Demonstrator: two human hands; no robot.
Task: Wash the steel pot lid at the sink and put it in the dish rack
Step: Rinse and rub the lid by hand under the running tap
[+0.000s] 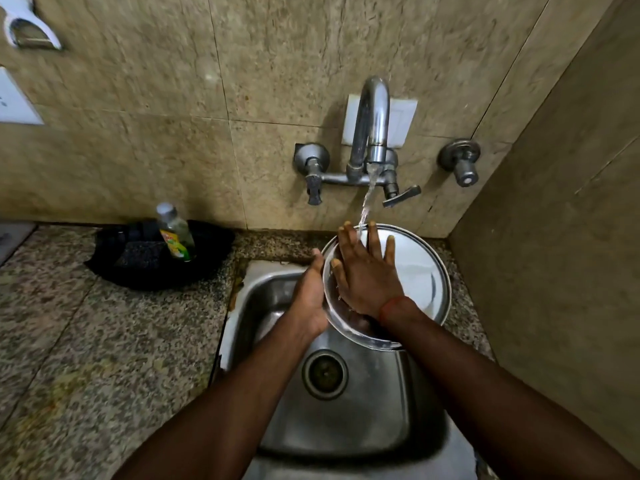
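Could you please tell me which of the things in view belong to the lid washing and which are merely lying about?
In use:
steel pot lid
left hand, gripping its rim
right hand, flat on its face
tap, running
sink

Lying about:
bottle in the black bowl
spare wall valve
white wall holder

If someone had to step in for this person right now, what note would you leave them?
Left hand: grips the steel lid by its left rim, holding it tilted over the sink.
Right hand: flat and open on the lid's face, rubbing it.
The tap is running onto the lid.
Done: rinsing is under way.
Left: finish rinsing, shut the tap, put the lid in the dish rack, which is not in view.
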